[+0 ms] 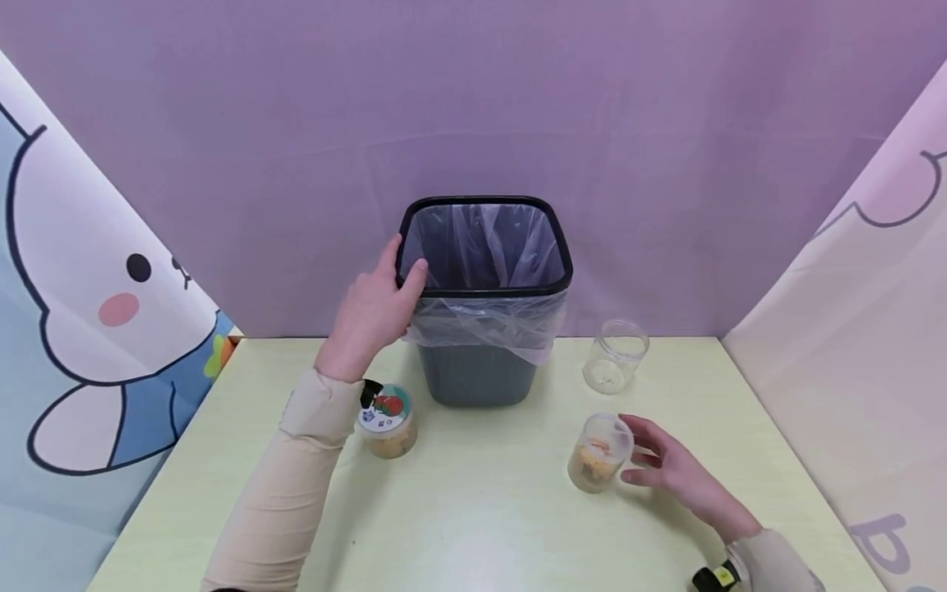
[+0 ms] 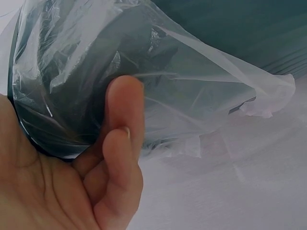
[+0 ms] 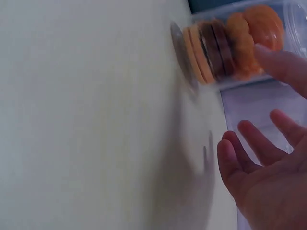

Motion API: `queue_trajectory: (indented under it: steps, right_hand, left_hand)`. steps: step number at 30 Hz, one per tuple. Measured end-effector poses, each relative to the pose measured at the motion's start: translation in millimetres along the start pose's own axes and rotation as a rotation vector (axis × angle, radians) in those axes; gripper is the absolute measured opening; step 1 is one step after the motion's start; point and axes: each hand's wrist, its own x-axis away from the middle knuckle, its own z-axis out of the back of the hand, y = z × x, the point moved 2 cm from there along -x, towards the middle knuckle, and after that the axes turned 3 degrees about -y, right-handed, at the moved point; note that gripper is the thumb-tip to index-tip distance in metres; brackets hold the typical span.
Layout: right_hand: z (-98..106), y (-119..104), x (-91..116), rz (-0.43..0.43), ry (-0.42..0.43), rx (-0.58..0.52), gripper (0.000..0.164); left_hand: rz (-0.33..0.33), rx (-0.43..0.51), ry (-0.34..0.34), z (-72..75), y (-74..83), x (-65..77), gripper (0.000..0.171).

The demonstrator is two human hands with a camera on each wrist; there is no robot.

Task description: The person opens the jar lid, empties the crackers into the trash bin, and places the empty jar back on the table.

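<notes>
A grey trash bin [image 1: 477, 374] with a black rim and a clear plastic liner [image 1: 488, 321] stands at the back middle of the table. My left hand [image 1: 373, 308] grips its rim at the near left corner; the left wrist view has the fingers [image 2: 125, 103] curled against the liner-covered outside. Beside my right hand [image 1: 669, 469] stands a clear jar [image 1: 601, 452] holding orange and brown food pieces. That hand's fingers are spread around the jar's right side. In the right wrist view, the thumb overlaps the jar [image 3: 230, 45] and the other fingers are apart from it.
A lidded jar [image 1: 387, 422] with a tomato-pictured top stands by my left wrist. Toward the back right is an uncovered clear jar [image 1: 616, 358] with nothing inside. Purple cloth [image 1: 296, 164] hangs behind the pale table [image 1: 459, 510], with printed sheets at both sides.
</notes>
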Motion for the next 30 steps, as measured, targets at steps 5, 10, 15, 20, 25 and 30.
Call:
queue_trajectory:
  steps: [5, 10, 15, 20, 25, 30]
  right_hand:
    - [-12.8, 2.2, -2.4, 0.020, 0.028, -0.021, 0.085]
    - [-26.2, 4.0, -7.4, 0.047, 0.041, -0.048, 0.085]
    - [-39.7, 2.0, -12.7, 0.047, 0.074, -0.066, 0.084]
    - [-48.5, 1.5, -14.4, 0.010, 0.114, -0.031, 0.080]
    - [-50.4, -0.1, -14.1, -0.010, 0.143, -0.043, 0.075]
    - [-52.1, -1.9, -13.8, -0.013, 0.160, -0.036, 0.074]
  left_hand:
    - [-0.010, -0.008, 0.013, 0.9, 1.8, -0.5, 0.084]
    - [-0.018, -0.017, 0.031, 1.6, 3.2, -0.3, 0.083]
    - [-0.025, -0.036, 0.064, 2.0, 2.2, -0.4, 0.084]
    - [-0.047, -0.035, 0.071, 1.0, -2.4, -1.9, 0.089]
    - [-0.099, 0.034, 0.021, -1.0, -10.9, -2.7, 0.084]
    - [-0.161, 0.102, 0.023, -1.4, -17.9, 3.4, 0.076]
